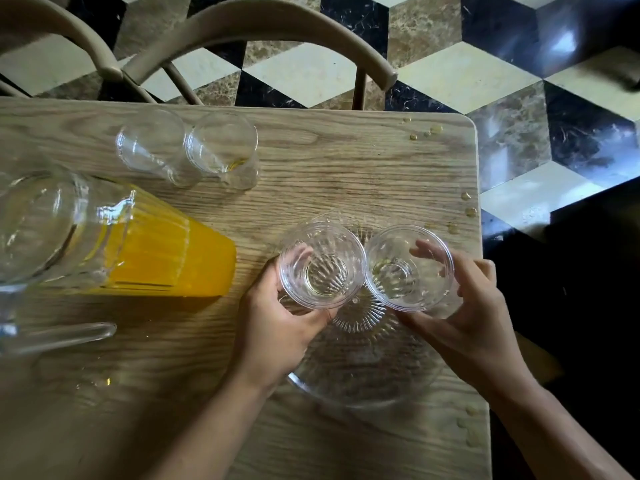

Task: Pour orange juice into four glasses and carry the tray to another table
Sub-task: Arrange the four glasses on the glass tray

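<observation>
Each hand grips 1 empty glass over the clear tray [363, 386], left hand [277, 327] on the left glass [322, 265], right hand [474, 306] on the right glass [408, 268], while 2 more glasses [187, 147] stand far left beyond the juice jug [114, 237].

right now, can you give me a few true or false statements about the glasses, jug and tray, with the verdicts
1. Each hand holds one glass. True: the left hand grips the left glass and the right hand grips the right glass, both over the clear glass tray.
2. The jug is empty. False: it holds orange juice.
3. Two more glasses stand side by side on the table near the far edge. True.
4. All four glasses are full of juice. False: none is filled; at most a trace shows at the bottom.
5. The wooden table is dry. False: droplets lie along its right edge.
</observation>
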`<state>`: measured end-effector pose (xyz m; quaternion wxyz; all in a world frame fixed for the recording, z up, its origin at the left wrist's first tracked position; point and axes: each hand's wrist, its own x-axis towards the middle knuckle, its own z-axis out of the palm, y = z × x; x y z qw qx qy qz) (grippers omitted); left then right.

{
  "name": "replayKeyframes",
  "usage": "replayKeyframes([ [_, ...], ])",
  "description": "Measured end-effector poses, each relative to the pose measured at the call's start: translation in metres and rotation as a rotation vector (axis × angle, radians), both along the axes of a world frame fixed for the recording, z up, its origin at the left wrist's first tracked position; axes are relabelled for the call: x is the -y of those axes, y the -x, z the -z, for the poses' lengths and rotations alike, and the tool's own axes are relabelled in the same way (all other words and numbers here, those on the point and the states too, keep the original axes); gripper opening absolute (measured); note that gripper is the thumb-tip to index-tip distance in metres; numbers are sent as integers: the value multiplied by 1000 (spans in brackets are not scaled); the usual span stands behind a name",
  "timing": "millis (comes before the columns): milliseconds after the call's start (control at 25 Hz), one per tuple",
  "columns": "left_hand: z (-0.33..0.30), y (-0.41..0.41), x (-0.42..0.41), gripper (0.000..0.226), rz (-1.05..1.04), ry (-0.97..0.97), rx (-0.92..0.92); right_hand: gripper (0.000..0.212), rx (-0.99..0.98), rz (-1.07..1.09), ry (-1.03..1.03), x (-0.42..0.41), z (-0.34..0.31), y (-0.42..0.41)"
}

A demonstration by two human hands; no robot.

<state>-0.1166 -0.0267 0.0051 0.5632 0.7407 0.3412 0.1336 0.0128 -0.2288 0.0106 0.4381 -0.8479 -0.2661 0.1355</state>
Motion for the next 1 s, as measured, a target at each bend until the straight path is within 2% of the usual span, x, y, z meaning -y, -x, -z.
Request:
replayKeyframes([
  [400,8,-2,-1,76,-9,5,-19,79,-18,-7,-19,-4,0,-3],
  [640,6,-4,2,80,-2,38,-26,85,-36,-17,27,0,2,-5],
  [840,4,1,0,85,7,-24,-19,95,-13,-29,78,-1,0,-7],
  [1000,-2,14,-2,103,57,-81,-57,115,-56,-62,137,8,-9,-10],
])
